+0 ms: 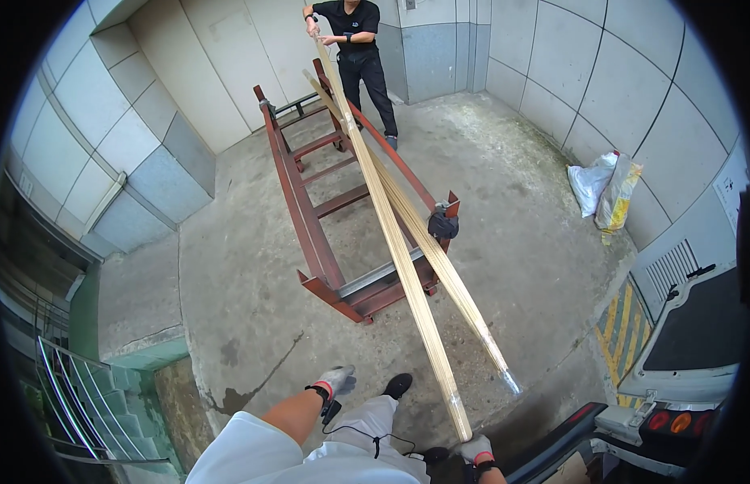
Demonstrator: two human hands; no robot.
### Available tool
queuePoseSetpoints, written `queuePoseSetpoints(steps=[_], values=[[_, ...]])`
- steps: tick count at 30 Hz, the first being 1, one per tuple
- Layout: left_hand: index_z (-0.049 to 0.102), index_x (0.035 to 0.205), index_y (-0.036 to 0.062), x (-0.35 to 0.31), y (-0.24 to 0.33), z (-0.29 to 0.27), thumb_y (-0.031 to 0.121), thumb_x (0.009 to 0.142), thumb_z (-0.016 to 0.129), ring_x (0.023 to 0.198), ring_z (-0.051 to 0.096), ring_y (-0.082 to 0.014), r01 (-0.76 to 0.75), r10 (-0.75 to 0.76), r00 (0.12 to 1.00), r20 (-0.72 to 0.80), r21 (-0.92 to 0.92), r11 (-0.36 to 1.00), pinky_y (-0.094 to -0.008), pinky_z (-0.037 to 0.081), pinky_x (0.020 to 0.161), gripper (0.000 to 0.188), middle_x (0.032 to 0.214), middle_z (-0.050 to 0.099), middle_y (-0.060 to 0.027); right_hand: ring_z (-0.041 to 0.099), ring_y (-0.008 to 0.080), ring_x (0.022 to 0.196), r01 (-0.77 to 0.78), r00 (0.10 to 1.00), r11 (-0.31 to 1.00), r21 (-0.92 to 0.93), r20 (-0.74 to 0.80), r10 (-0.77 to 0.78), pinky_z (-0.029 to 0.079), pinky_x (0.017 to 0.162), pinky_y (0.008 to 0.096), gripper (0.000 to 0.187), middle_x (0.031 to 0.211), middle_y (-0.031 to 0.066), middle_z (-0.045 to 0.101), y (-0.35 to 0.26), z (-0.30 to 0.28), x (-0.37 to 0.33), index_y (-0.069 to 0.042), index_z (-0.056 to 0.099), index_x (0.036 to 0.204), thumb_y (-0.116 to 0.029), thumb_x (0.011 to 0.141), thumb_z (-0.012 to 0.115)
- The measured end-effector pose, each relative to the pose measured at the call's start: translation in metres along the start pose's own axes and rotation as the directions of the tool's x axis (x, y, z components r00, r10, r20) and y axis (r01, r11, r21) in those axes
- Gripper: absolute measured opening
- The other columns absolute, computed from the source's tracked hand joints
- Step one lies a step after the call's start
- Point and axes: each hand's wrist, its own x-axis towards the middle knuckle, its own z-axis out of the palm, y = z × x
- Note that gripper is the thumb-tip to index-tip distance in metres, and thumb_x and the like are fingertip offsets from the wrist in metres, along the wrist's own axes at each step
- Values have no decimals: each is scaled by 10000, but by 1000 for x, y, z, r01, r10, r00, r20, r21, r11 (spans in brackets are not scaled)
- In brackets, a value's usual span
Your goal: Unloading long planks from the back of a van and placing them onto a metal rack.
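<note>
- Grasping, with the grey-gloved right hand, the near end of a long, narrow bundle of pale wood-like strips, slanting above a dark red steel cart frame; cannot tell whether touching it.
- Curled about that end close to the lower edge, with fingers partly hidden and most of the forearm cut off.
- Passing over a second long pale bundle with a clear-wrapped tip, partly hiding its upper stretch.
- Held at the far end by a co-worker in black clothes, with the head mostly cropped by the upper edge.
- Hanging down at left beside the white trousers with the grey-gloved left hand, released, holding nothing visible; fingers too blurred to separate.
- Carrying, on the cart's near right post, a dark cloth-like lump, hard to make out.
- Including, farther right, a white sack, a yellowed sack and a pale vehicle with red and amber lamps, cut off by the dark rim.
</note>
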Motion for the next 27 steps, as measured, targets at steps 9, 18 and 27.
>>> queuePoseSetpoints(steps=[9, 18, 27], values=[[509, 1419, 28, -29, 18, -1, 402, 991, 634, 1188, 660, -341, -55, 57, 994, 92, -31, 998, -452, 538, 1006, 582, 1337, 640, -230, 746, 315, 927, 129, 985, 980, -149, -92, -144, 592, 846, 408, 507, 992, 176, 767, -52, -58, 111, -61, 753, 1096, -331, 669, 796], [550, 1371, 41, -10, 4, -27, 390, 983, 640, 1102, 689, -336, 16, -19, 999, -46, -56, 998, -443, 554, 960, 530, 1260, 679, -203, 740, 327, 995, 13, 993, 978, -209, -110, -37, 594, 851, 402, 527, 1075, 167, 764, -124, -156, 103, -96, 765, 1151, -323, 677, 801], [523, 1393, 14, -26, 31, -13, 352, 982, 649, 1084, 689, -336, -59, 59, 998, 16, 25, 998, -438, 555, 947, 547, 1233, 685, -208, 696, 397, 1023, 213, 812, 970, -119, -531, -243, 557, 914, 471, 456, 1071, 226, 729, -136, -132, 98, -68, 721, 1140, -287, 742, 762]])
